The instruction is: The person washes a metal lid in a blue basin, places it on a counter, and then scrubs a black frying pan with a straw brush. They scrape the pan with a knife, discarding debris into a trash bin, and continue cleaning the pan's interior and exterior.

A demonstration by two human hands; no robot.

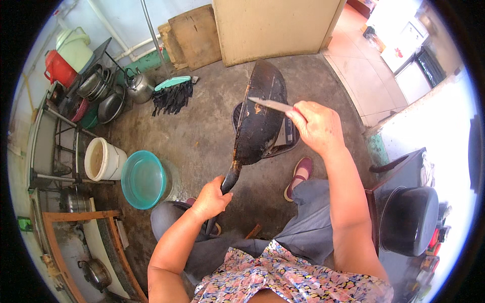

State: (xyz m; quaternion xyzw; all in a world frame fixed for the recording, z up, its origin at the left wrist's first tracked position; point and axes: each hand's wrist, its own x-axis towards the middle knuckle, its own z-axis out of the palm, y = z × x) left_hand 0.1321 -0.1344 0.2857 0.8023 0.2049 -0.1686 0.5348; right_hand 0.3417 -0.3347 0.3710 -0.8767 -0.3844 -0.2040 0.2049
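My left hand (212, 199) grips the dark handle of a blackened frying pan (257, 121), which is tipped on its side with its charred outer surface turned to the right. In my right hand (319, 125) is a knife (269, 103), its pale blade lying across the pan's outside near the rim. A lighter, rust-coloured patch shows on the pan just under the blade. Below and partly behind the pan, on the floor, stands a dark bin (293, 142); the pan hides much of it.
A teal plastic basin (144, 180) and a white bucket (99, 159) stand at left beside a metal rack (57, 176). Farther back are a kettle (139, 88) and a mop (173, 94). A black pot (409, 221) rests on the surface at my right.
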